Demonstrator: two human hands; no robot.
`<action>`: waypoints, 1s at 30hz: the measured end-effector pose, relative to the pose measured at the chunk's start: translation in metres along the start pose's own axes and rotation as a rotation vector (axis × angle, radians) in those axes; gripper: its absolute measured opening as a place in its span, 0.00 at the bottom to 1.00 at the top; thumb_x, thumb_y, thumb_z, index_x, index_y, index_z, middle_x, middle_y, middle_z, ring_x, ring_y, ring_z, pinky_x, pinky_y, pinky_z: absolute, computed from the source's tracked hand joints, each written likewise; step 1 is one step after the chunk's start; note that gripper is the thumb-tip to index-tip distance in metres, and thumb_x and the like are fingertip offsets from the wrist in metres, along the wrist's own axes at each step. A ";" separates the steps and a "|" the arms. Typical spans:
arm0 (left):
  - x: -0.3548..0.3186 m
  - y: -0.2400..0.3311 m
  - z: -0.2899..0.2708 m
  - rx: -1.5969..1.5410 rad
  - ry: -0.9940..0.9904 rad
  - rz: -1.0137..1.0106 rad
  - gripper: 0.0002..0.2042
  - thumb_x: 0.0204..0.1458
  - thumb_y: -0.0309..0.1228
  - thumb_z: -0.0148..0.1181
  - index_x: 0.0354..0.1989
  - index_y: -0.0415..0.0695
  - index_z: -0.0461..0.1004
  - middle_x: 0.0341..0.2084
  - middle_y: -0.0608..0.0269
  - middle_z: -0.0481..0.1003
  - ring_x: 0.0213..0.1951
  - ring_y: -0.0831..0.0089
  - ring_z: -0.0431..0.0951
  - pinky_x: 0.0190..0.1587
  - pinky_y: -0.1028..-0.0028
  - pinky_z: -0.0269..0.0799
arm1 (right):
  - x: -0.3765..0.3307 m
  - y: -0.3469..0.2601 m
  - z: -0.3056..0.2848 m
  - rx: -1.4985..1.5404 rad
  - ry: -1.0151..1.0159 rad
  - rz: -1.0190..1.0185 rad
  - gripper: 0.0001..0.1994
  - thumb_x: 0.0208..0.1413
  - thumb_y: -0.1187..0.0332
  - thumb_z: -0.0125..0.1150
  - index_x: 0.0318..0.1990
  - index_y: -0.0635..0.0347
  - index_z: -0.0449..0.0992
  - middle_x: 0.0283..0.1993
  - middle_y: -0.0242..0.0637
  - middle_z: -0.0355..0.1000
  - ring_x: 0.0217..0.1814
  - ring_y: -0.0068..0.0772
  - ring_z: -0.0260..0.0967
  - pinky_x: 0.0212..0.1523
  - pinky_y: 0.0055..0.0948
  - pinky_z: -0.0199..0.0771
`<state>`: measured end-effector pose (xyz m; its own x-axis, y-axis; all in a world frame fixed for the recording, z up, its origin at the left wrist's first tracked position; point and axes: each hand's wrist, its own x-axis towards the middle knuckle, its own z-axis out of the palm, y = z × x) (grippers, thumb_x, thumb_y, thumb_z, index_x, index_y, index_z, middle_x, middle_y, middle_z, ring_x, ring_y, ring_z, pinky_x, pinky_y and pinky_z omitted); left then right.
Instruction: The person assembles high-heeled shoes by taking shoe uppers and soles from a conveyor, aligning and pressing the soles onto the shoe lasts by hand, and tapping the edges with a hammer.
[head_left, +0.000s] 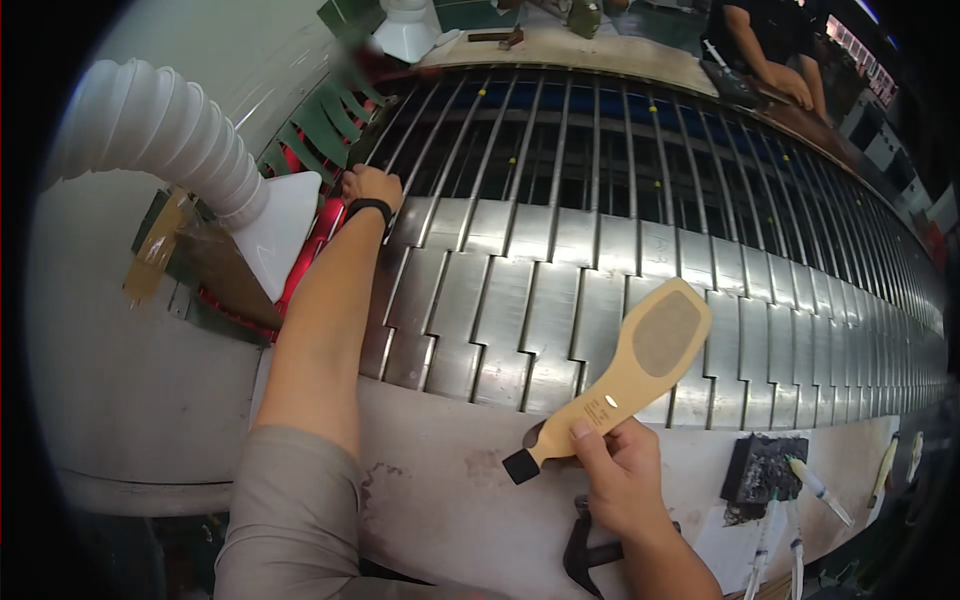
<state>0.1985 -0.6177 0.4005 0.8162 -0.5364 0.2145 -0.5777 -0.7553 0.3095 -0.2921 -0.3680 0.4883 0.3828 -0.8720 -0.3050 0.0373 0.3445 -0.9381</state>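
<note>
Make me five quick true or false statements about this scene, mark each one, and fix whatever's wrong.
1. The right hand holds a tan shoe sole. True.
2. The sole's black heel end points away from the person. False: it points to the lower left, toward the person's side.
3. The left arm has a black band at the wrist. True.
4. A ribbed white hose hangs at the picture's right edge. False: it is on the left side.
5. A dark block lies to the right of the right hand. True.

A pale table holds a black block near its right end. A dark tool lies by its near edge.
</note>
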 end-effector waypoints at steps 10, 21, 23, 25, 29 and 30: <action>0.117 -0.046 0.026 -0.006 0.042 -0.051 0.44 0.52 0.50 0.78 0.66 0.26 0.67 0.66 0.29 0.71 0.68 0.41 0.74 0.70 0.52 0.71 | 0.010 -0.015 0.009 -0.232 -0.008 0.185 0.11 0.69 0.72 0.62 0.48 0.73 0.84 0.44 0.43 0.86 0.47 0.29 0.82 0.52 0.31 0.79; 0.058 0.016 -0.023 0.154 0.319 0.239 0.31 0.59 0.40 0.74 0.66 0.38 0.69 0.59 0.40 0.71 0.62 0.42 0.76 0.61 0.52 0.79 | 0.015 -0.007 0.023 -0.301 0.022 0.011 0.10 0.68 0.69 0.65 0.45 0.70 0.84 0.35 0.50 0.84 0.36 0.40 0.86 0.40 0.36 0.82; 0.026 0.026 -0.044 0.053 0.268 0.329 0.33 0.58 0.37 0.75 0.68 0.39 0.67 0.59 0.40 0.71 0.62 0.42 0.75 0.61 0.51 0.78 | 0.015 0.006 0.022 -0.261 0.017 -0.026 0.11 0.68 0.68 0.64 0.45 0.71 0.83 0.33 0.50 0.83 0.32 0.39 0.83 0.37 0.36 0.80; -0.013 0.019 -0.064 -0.132 0.294 0.493 0.34 0.55 0.34 0.76 0.69 0.41 0.67 0.59 0.39 0.71 0.60 0.40 0.75 0.63 0.52 0.72 | 0.014 0.009 0.026 -0.199 0.018 -0.080 0.14 0.69 0.66 0.62 0.44 0.74 0.81 0.30 0.50 0.82 0.27 0.38 0.78 0.32 0.36 0.75; -0.123 -0.016 -0.133 -0.408 0.199 0.685 0.36 0.53 0.31 0.77 0.70 0.39 0.67 0.56 0.42 0.72 0.58 0.44 0.76 0.62 0.55 0.72 | 0.015 0.025 0.025 -0.164 -0.061 -0.139 0.15 0.72 0.66 0.60 0.48 0.73 0.82 0.37 0.46 0.84 0.33 0.31 0.80 0.36 0.34 0.78; -0.156 -0.027 -0.152 -0.454 0.209 0.756 0.35 0.52 0.28 0.77 0.69 0.38 0.69 0.54 0.43 0.73 0.56 0.45 0.76 0.62 0.56 0.73 | 0.022 0.039 0.019 -0.099 -0.102 -0.186 0.14 0.73 0.66 0.59 0.48 0.73 0.82 0.38 0.43 0.83 0.33 0.29 0.79 0.36 0.33 0.78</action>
<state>0.0873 -0.4565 0.5000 0.2292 -0.7163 0.6591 -0.9390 0.0158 0.3437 -0.2650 -0.3671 0.4482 0.4691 -0.8761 -0.1115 0.0275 0.1407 -0.9897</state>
